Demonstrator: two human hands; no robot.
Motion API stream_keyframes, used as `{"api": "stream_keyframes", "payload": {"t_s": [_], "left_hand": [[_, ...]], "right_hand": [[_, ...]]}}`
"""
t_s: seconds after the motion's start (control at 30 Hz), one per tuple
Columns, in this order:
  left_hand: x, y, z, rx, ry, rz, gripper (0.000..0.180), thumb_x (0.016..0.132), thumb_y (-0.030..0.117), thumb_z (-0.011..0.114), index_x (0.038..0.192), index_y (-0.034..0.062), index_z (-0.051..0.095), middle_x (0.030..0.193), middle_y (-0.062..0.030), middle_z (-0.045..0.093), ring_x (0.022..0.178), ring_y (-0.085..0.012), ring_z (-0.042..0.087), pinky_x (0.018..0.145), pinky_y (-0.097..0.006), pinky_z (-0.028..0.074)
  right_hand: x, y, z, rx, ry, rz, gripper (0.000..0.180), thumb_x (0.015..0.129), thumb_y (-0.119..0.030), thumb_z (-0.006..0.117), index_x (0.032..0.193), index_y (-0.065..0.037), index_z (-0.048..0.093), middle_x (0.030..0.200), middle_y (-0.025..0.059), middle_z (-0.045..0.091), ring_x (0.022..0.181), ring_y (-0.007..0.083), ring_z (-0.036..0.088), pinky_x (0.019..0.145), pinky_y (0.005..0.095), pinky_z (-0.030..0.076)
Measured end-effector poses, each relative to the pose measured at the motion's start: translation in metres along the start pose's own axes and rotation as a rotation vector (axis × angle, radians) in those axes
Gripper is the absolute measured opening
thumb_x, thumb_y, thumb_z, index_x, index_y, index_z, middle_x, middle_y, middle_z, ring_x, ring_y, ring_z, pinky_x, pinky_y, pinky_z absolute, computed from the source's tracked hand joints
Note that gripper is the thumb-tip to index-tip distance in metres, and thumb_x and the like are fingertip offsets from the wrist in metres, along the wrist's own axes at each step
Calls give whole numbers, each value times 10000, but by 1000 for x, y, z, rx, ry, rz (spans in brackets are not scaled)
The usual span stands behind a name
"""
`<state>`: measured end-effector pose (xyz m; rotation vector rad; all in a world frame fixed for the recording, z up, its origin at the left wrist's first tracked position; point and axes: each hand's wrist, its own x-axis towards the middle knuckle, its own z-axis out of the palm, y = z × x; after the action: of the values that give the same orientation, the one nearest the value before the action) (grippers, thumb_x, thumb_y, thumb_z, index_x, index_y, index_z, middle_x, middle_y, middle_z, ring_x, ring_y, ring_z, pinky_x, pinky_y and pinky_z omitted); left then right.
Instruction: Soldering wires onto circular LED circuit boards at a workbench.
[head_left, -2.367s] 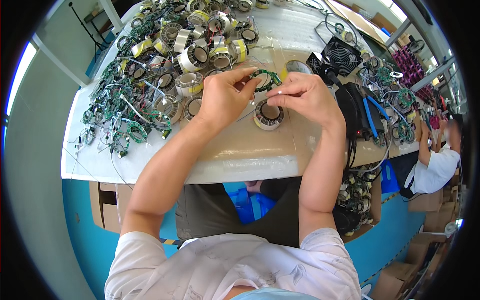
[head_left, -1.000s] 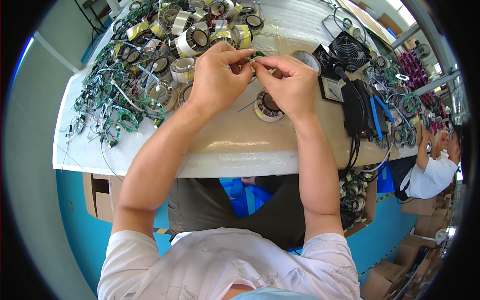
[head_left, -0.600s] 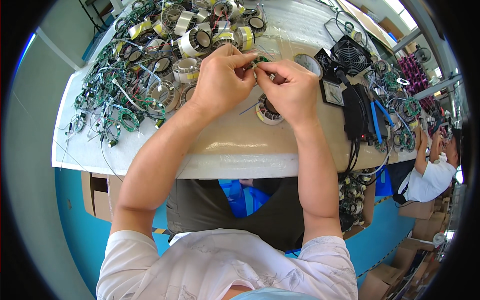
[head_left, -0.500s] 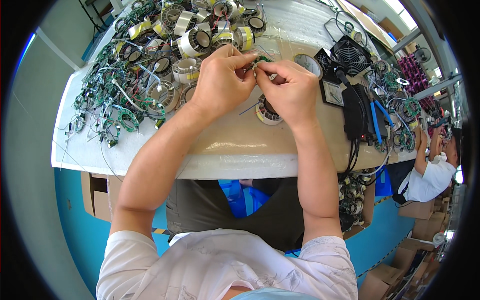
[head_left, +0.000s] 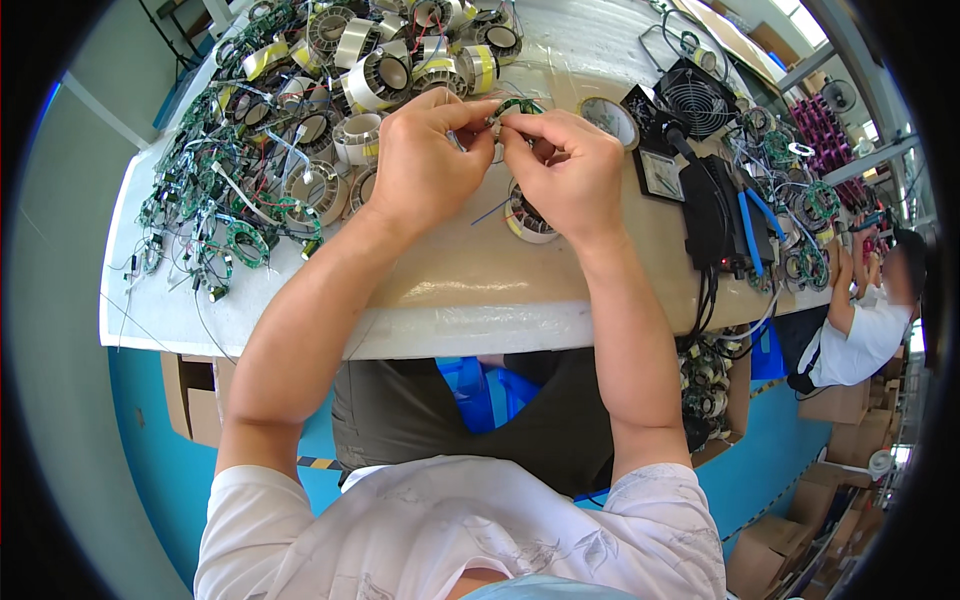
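My left hand point(head_left: 428, 155) and my right hand point(head_left: 570, 172) meet above the middle of the table, thumbs and forefingers pinched together. Between their fingertips is a small green circuit board point(head_left: 518, 105), mostly covered by the fingers; it looks like the ring-shaped boards on the table. A small pale piece, perhaps a connector, shows at the fingertips, too hidden to be sure. Just below my right hand, a white ring-shaped coil core point(head_left: 527, 218) with a blue wire lies on the brown table covering, partly hidden by the hand.
A tangled heap of green wired circuit boards point(head_left: 248, 243) and white coil cores point(head_left: 376, 80) fills the left. To the right are a tape roll point(head_left: 608, 122), a black fan unit point(head_left: 697, 103), a black box point(head_left: 718, 215) and blue-handled pliers point(head_left: 750, 235). A co-worker point(head_left: 860, 330) sits far right.
Both hands have shifted slightly left in the picture along with the whole table view. The fingers stay pinched on the board, with only a small change in their grip.
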<state>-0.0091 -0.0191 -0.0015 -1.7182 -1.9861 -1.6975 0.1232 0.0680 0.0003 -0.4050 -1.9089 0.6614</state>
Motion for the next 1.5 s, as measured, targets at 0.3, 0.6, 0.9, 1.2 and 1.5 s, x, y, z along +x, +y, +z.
{"api": "stream_keyframes", "payload": {"t_s": [0.3,0.6,0.9,1.2,1.5], "left_hand": [[-1,3,-2,28,11,-51,281,802,34,743,1082,50,766,805,-33,676,729,-102,633,661,-253,512],[-2,5,0,-10,79,-10,272,756,25,740,1020,73,788,762,-64,679,668,-170,647,636,-299,524],[-3,2,-1,-37,73,41,259,751,1,750,1000,60,788,758,-78,678,645,-168,639,596,-292,511],[-3,1,1,-89,50,-32,244,750,14,752,985,65,791,778,-71,696,664,-159,658,619,-289,523],[-2,6,4,34,47,-38,265,798,53,714,1059,61,753,780,-24,686,711,-87,626,649,-250,489]], "right_hand": [[-3,2,9,16,65,49,127,722,-59,775,838,-34,730,737,54,708,532,113,615,510,251,486],[-3,2,7,40,18,149,113,741,-58,765,804,-4,688,725,63,682,567,102,631,533,244,510],[-4,6,8,138,-33,146,118,748,-37,755,814,19,675,738,61,669,592,93,628,549,232,525],[-3,9,4,163,-42,164,111,752,-37,758,815,20,685,732,57,674,581,86,622,560,228,529],[19,33,-62,-510,8,-47,122,826,-112,724,912,-26,722,884,131,720,785,283,701,706,381,560]]}}
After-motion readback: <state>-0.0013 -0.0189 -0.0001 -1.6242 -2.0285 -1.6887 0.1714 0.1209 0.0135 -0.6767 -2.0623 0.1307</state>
